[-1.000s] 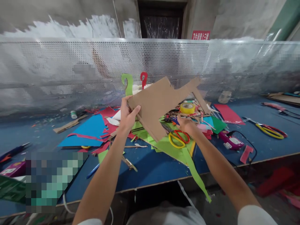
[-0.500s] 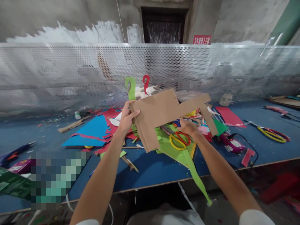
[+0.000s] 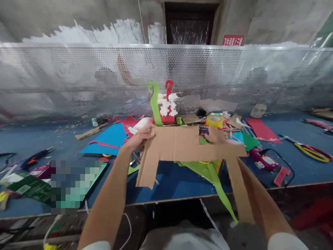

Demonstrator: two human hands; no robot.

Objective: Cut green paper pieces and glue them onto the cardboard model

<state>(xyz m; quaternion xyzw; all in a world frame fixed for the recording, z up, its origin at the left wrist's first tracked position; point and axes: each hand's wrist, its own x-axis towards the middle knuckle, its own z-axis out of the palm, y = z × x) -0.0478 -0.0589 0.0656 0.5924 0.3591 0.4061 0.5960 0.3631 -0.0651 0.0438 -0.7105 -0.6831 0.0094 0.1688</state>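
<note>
A cut brown cardboard piece (image 3: 179, 142), with legs pointing down at both ends, is held above the table. My left hand (image 3: 139, 138) closes on its upper left edge, thumb on the front. My right hand (image 3: 216, 134) is behind and above the cardboard's narrower right part, fingers closed round a small blue tool with orange marks (image 3: 204, 132), mostly hidden, whose kind I cannot make out. Just behind the cardboard stand a green curved strip (image 3: 154, 104) and a red curved strip (image 3: 169, 88), with white paper tufts (image 3: 166, 106) beside them.
Yellow tape (image 3: 214, 120), blue paper (image 3: 106, 139), red paper (image 3: 261, 129) and scraps clutter the blue table (image 3: 182, 187). Yellow-and-red-handled pliers (image 3: 309, 149) and a purple device (image 3: 264, 160) with a cable lie right. A perforated metal screen (image 3: 145, 69) runs behind.
The cardboard has turned clockwise and come lower and nearer, so its right leg now hangs over my right forearm and it covers the scissors. The curved strips now show more fully.
</note>
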